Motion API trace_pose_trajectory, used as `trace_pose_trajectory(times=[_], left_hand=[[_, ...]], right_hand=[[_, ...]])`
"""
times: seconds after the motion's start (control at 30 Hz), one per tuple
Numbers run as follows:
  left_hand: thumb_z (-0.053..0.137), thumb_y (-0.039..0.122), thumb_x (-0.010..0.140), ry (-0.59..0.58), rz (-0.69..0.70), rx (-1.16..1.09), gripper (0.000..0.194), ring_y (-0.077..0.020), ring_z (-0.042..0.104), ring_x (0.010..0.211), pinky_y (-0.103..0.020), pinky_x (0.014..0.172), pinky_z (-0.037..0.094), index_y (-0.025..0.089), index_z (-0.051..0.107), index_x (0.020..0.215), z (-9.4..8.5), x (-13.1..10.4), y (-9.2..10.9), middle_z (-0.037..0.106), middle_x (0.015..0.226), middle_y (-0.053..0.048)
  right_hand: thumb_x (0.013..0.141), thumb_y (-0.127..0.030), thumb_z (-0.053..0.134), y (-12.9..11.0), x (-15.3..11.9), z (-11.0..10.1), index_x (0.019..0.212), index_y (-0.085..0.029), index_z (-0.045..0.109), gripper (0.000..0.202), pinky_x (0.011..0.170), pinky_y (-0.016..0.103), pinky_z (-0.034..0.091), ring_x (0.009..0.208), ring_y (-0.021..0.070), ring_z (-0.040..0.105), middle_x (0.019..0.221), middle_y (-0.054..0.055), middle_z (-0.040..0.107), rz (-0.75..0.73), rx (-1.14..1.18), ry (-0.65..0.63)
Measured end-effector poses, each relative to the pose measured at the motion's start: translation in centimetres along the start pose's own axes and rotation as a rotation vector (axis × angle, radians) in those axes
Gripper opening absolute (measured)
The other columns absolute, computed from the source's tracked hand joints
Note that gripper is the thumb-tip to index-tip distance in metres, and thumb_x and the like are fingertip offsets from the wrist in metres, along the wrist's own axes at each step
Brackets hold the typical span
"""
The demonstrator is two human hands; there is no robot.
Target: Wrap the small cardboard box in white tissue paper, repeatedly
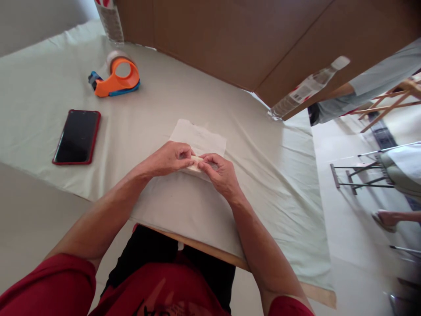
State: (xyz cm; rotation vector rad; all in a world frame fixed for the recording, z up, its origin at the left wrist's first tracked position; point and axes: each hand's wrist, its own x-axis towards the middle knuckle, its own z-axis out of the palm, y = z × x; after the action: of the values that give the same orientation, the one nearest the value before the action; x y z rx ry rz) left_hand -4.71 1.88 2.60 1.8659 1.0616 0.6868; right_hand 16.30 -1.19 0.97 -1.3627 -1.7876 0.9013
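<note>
Left hand: the left end of a small pale piece (196, 159) is pinched between thumb and index fingertip of the left hand (176, 158); the other fingers are curled behind and mostly hidden.
Right hand: the right end is likewise pinched by the right hand (219, 171), its remaining fingers folded and hard to tell apart.
Pale piece: it is held over the near part of a white sheet (200, 137); its ends are covered by the fingertips, and whether it is joined to the sheet cannot be told.
White sheet: it is laid on the cloth-covered table (276, 188), its near part largely masked by the hands; faint marks on it cannot be made out.
Left side: a red-edged phone (77, 137) is seen with its screen dark; farther off, an orange tape dispenser (118, 80) is placed, its tape roll partly hidden.
Far side: brown cardboard (213, 41) is cut off by the top edge, as is a clear bottle (111, 22) at far left; another bottle (305, 93) is seen at right, its label unreadable.
Right edge: a person's pale sleeve (378, 81) is partly blocked by the cardboard; nearer, a foot (387, 218) is shown, its owner cut off.
</note>
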Motion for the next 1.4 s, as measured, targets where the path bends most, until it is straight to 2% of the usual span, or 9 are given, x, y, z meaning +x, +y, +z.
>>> trace_pose_trajectory(times=[0.37, 0.43, 0.57, 0.73, 0.87, 0.97, 1.07, 1.23, 1.4], left_hand=[[0.063, 0.032, 0.076, 0.0, -0.078, -0.036, 0.017, -0.013, 0.057, 0.068, -0.025, 0.06, 0.038, 0.017, 0.063, 0.068, 0.3, 0.4, -0.5, 0.072, 0.079, -0.002], [0.065, 0.032, 0.075, 0.007, -0.093, -0.052, 0.016, -0.0129, 0.055, 0.067, -0.024, 0.059, 0.037, 0.017, 0.065, 0.07, 0.3, 0.5, -0.4, 0.069, 0.074, -0.001], [0.066, 0.031, 0.074, 0.0, -0.112, -0.068, 0.014, -0.0118, 0.05, 0.063, -0.024, 0.057, 0.035, 0.017, 0.066, 0.071, 0.2, 0.5, -0.2, 0.062, 0.065, 0.002], [0.064, 0.033, 0.073, 0.005, -0.064, -0.09, 0.016, -0.0125, 0.054, 0.065, -0.024, 0.061, 0.04, 0.017, 0.064, 0.074, 0.1, 0.7, -0.5, 0.063, 0.068, 0.001], [0.061, 0.032, 0.074, -0.004, -0.062, -0.073, 0.017, -0.0135, 0.057, 0.07, -0.025, 0.066, 0.044, 0.017, 0.065, 0.08, -0.4, 0.6, -0.6, 0.066, 0.074, 0.0], [0.061, 0.03, 0.074, 0.015, -0.065, -0.043, 0.024, -0.015, 0.061, 0.077, -0.027, 0.071, 0.047, 0.017, 0.067, 0.093, -0.9, 0.4, -0.9, 0.069, 0.083, -0.001], [0.057, 0.027, 0.074, 0.03, -0.083, 0.037, 0.029, -0.0149, 0.059, 0.071, -0.027, 0.067, 0.045, 0.017, 0.067, 0.1, -1.2, 0.4, -1.4, 0.067, 0.078, 0.0], [0.055, 0.025, 0.073, 0.073, -0.141, 0.221, 0.028, -0.0148, 0.054, 0.066, -0.027, 0.066, 0.042, 0.017, 0.069, 0.095, -0.9, 0.7, -2.2, 0.063, 0.072, 0.001], [0.058, 0.037, 0.079, 0.146, -0.237, 0.303, 0.026, -0.018, 0.057, 0.071, -0.029, 0.068, 0.042, 0.017, 0.069, 0.09, -1.5, 0.5, -1.0, 0.066, 0.077, -0.003]], right_hand=[[0.089, -0.037, 0.063, 0.4, 0.3, 0.1, 0.082, -0.023, 0.064, 0.016, 0.081, 0.033, 0.052, 0.08, 0.0188, 0.067, 0.081, 0.001, 0.073, -0.012, -0.059, 0.005], [0.089, -0.036, 0.063, 0.6, 0.3, -0.3, 0.085, -0.023, 0.064, 0.014, 0.085, 0.038, 0.051, 0.087, 0.0222, 0.067, 0.089, 0.003, 0.074, -0.045, -0.168, 0.081], [0.093, -0.029, 0.06, -1.0, -0.7, -0.9, 0.093, -0.024, 0.067, 0.009, 0.1, 0.051, 0.042, 0.114, 0.032, 0.061, 0.121, 0.013, 0.071, -0.245, -0.487, 0.318], [0.099, -0.022, 0.054, -3.0, -2.1, 1.0, 0.103, -0.022, 0.07, 0.017, 0.088, 0.043, 0.044, 0.097, 0.0265, 0.064, 0.106, 0.009, 0.075, -0.468, -0.669, 0.091], [0.099, -0.024, 0.054, -2.5, -2.2, 2.3, 0.104, -0.018, 0.07, 0.018, 0.085, 0.04, 0.043, 0.098, 0.0267, 0.061, 0.109, 0.01, 0.074, -0.439, -0.769, 0.029], [0.1, -0.024, 0.054, -2.4, -2.1, 2.3, 0.109, -0.017, 0.069, 0.019, 0.085, 0.039, 0.041, 0.097, 0.0256, 0.058, 0.111, 0.01, 0.073, -0.409, -0.809, -0.001], [0.1, -0.024, 0.054, -3.0, -1.9, 2.0, 0.118, -0.02, 0.067, 0.022, 0.084, 0.038, 0.038, 0.097, 0.0251, 0.055, 0.112, 0.009, 0.071, -0.383, -0.863, -0.057], [0.102, -0.025, 0.049, -3.7, -1.8, 2.0, 0.117, -0.023, 0.066, 0.022, 0.082, 0.038, 0.032, 0.097, 0.0246, 0.051, 0.113, 0.008, 0.068, -0.352, -0.96, -0.117], [0.104, -0.021, 0.042, -4.2, -1.5, 2.2, 0.12, -0.022, 0.065, 0.028, 0.079, 0.039, 0.027, 0.093, 0.0249, 0.048, 0.11, 0.01, 0.066, -0.363, -1.067, -0.16]])
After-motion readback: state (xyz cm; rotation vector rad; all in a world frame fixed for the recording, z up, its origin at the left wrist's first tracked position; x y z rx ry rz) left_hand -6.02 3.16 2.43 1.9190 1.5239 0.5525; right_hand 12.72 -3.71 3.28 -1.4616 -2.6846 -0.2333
